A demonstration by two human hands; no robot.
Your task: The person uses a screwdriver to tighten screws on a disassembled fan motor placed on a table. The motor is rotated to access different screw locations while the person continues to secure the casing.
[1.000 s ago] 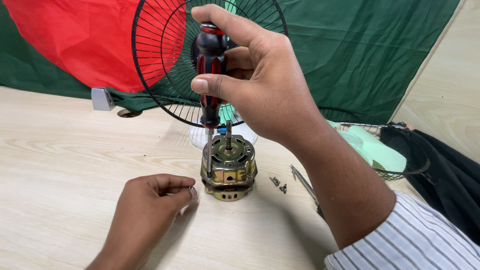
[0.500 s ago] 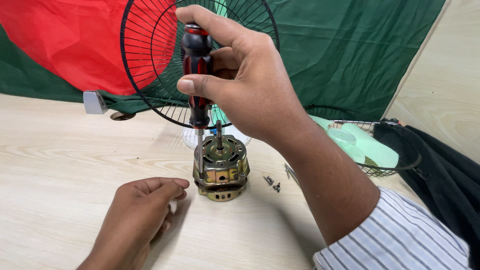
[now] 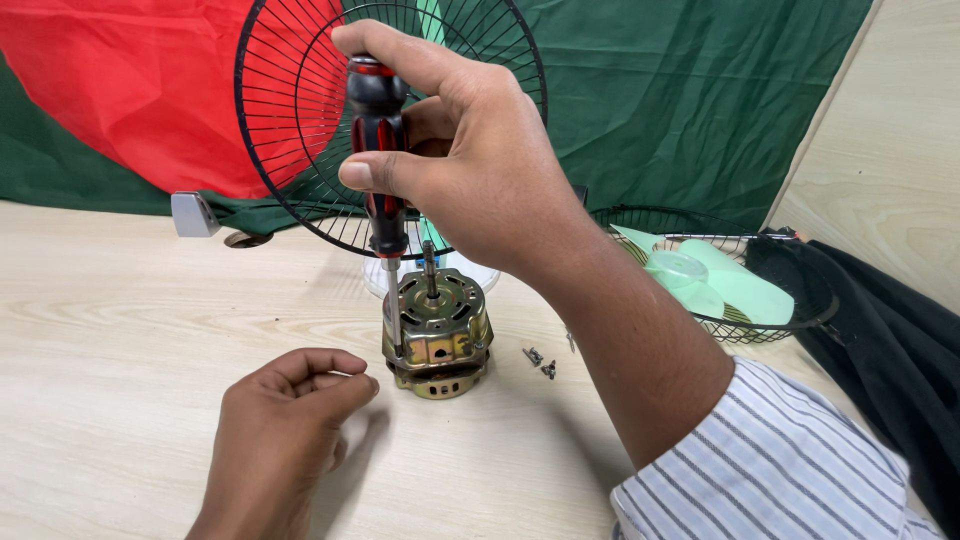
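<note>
Head view, one moment, items as seen on a pale wood-grain tabletop [image 3: 120,330].

Item 1: fan motor [image 3: 437,332], brass-coloured metal housing with a short shaft standing upright from its top. Stands near the middle of the tabletop, just in front of the white fan base [image 3: 470,275].

Item 2: screwdriver [image 3: 378,140], black and red handle, thin metal shank. Held upright, tip down at the left top edge of the fan motor, beside the shaft.

Item 3: right hand [image 3: 470,160], wrapped round the screwdriver handle, thumb across the front and forefinger over the top. Forearm runs down to a striped shirt sleeve [image 3: 770,460] at lower right.

Item 4: left hand [image 3: 285,420], resting on the tabletop just left of the fan motor, fingers curled in towards the thumb in a loose pinch. Whether anything small lies between the fingertips cannot be told. It does not touch the motor.

Item 5: small screws [image 3: 540,362], dark, lying loose on the tabletop just right of the motor.

Item 6: black wire fan guard [image 3: 290,120], round, standing upright behind the motor.

Item 7: second wire guard [image 3: 740,325], lying flat at right, holding pale green fan blades [image 3: 740,285].

Item 8: red and green cloth [image 3: 680,100] hung as backdrop; dark cloth [image 3: 890,340] at far right edge.

Item 9: small grey block [image 3: 193,214] at the rear left of the tabletop.
</note>
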